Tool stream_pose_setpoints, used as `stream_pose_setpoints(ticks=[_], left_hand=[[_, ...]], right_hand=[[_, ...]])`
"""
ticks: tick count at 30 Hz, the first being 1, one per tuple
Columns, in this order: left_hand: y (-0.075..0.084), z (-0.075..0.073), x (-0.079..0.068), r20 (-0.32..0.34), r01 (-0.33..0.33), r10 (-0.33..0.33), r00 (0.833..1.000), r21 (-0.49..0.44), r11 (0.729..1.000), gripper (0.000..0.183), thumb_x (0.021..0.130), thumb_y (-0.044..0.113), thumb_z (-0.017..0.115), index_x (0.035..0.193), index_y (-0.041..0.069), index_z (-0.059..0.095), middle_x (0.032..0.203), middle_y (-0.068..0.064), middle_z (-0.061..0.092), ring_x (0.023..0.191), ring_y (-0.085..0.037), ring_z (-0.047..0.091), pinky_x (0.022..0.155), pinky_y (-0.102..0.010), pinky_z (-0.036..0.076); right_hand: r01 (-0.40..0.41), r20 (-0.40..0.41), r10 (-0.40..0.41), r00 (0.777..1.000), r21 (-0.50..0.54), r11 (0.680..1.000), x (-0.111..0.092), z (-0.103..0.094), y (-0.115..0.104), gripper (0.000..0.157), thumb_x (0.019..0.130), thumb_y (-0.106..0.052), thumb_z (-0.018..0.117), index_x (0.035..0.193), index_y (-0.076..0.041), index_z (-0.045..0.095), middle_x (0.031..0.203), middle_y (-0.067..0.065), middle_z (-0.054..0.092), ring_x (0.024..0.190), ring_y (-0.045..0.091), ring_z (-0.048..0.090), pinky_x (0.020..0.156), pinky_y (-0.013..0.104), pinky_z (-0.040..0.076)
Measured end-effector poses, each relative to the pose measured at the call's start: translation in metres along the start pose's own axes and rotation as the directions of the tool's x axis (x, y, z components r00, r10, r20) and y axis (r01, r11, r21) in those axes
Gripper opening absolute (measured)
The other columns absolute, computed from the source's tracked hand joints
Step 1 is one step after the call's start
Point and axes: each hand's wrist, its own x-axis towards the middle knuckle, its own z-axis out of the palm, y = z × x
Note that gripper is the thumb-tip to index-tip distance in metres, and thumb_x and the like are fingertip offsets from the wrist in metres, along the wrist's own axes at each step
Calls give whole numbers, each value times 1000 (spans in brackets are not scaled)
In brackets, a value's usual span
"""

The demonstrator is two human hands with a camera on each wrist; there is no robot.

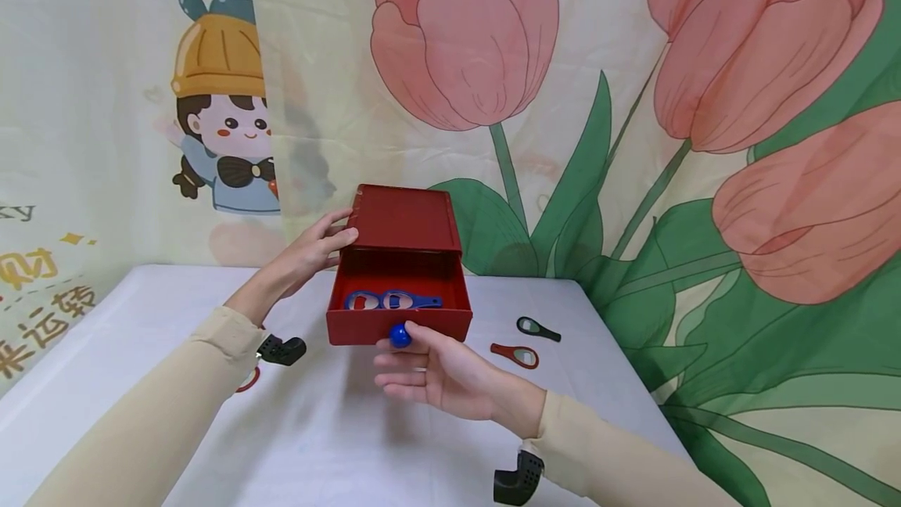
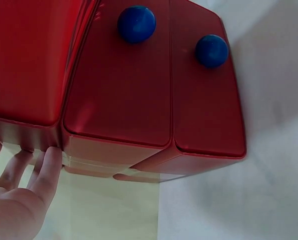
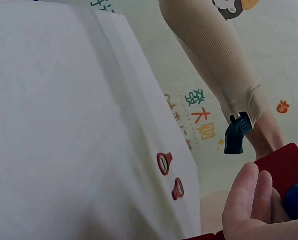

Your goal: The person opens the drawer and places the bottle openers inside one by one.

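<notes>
A red drawer cabinet (image 1: 404, 217) stands on the table, one drawer (image 1: 459, 323) pulled out toward me. Inside that drawer lie blue bottle openers (image 1: 422, 302), ring-headed and close together. My right hand (image 1: 450, 378) pinches the drawer's round blue knob (image 1: 399, 336) between thumb and index finger, its other fingers extended. My left hand (image 1: 310, 246) touches the cabinet's left side near the top with fairly straight fingers; in the left wrist view its fingertips (image 2: 51, 155) meet the red side. Two blue knobs show there, one on the middle front (image 2: 137, 24), another beside it (image 2: 211, 51).
Right of the cabinet lie a black opener (image 1: 538, 329) and a red opener (image 1: 516, 355). Two red openers (image 3: 164, 164) lie on the far side in the right wrist view. A white cloth covers the table (image 1: 338, 452); printed curtains (image 1: 464, 45) hang behind.
</notes>
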Motion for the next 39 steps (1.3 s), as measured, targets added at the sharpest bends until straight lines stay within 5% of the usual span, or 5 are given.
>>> stream_pose_setpoints(ticks=[39], left_hand=[[-1,-1,1,6,9,-9,1000,-3,1000,86,108,45,55,173,18,5,174,-22,17,158,-45,25,126,-68,22]], right_hand=[[50,-76,-48,996,24,998,28,-4,-19,58,110,-47,55,146,-1,60,140,17,68,120,28,72,106,36,55]])
